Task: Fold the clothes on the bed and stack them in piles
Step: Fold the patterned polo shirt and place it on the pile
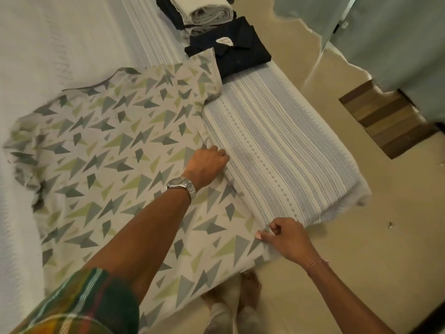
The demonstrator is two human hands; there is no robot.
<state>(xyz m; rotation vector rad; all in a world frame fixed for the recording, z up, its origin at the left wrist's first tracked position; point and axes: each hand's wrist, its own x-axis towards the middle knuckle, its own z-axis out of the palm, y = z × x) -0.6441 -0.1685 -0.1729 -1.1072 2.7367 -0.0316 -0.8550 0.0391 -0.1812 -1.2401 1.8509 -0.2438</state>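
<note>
— Pinching the near corner, that's what the right hand is doing: thumb and fingers curled on the hem of the patterned shirt, just where it hangs over the edge of the bed.

— And the other one?

— The left hand, the one with the wristwatch, is farther up the same side edge. Its fingers are curled down on the seam. It looks like a grip on the cloth, though the fingertips are tucked out of my sight.

— Where's the shirt lying, exactly?

— Spread flat on the striped bedspread, body toward us, neck and sleeves away. One sleeve is bunched at the far left, and the other reaches toward the folded dark shirt.

— Will it give trouble?

— I'd say not. It looks like thin, soft cotton, light and limp. It'll drape and wrinkle rather than hold a crease, so it wants lifting along the side edge at two points, as now, and laying over in one sweep. Grab it mid-panel and it would sag and bunch.

— Anything done already?

— Beyond the dark shirt, a pile of folded clothes sits at the bed's far end, pale pieces on dark ones.
</note>
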